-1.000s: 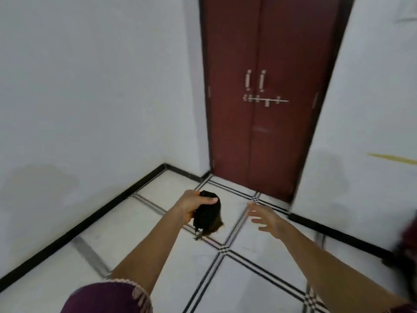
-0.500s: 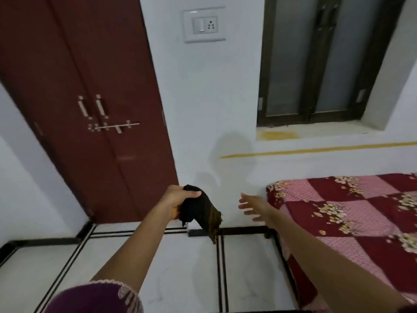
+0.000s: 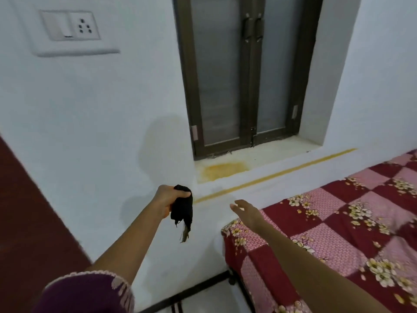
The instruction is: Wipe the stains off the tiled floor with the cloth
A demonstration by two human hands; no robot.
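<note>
Cloth [image 3: 181, 208], dark and bunched, hangs from the left hand [image 3: 168, 199], whose fingers [image 3: 183, 194] curl tight round its upper end, so the frayed tail dangles free below them, a hold for carrying rather than wiping. The right hand [image 3: 247, 212] holds nothing; its fingers [image 3: 235, 205] are spread and loosely straight, to the right of the cloth and apart from it, probably for balance. Just beyond those fingertips lies the corner of a bed [image 3: 338, 222] with a checked cover. The tiled floor [image 3: 209, 301] shows only as a strip well below both hands, so I judge the wiping has not started; no stain is discernible there.
</note>
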